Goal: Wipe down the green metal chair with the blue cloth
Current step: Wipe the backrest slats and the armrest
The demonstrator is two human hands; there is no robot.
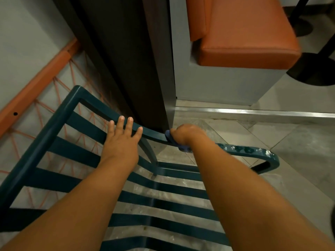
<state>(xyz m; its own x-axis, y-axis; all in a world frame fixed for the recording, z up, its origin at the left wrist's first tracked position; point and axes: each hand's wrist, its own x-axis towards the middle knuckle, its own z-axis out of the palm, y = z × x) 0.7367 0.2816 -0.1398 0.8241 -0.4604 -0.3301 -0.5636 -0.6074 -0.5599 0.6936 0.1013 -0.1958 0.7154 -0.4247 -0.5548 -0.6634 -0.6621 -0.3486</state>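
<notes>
Two hands working the green metal chair: left hand lying flat, fingers spread, on the upper frame rail; right hand fisting the blue cloth around the armrest. Risking knuckle scrapes against the dark panel just beside. Probably missing white specks further along the armrest.
</notes>
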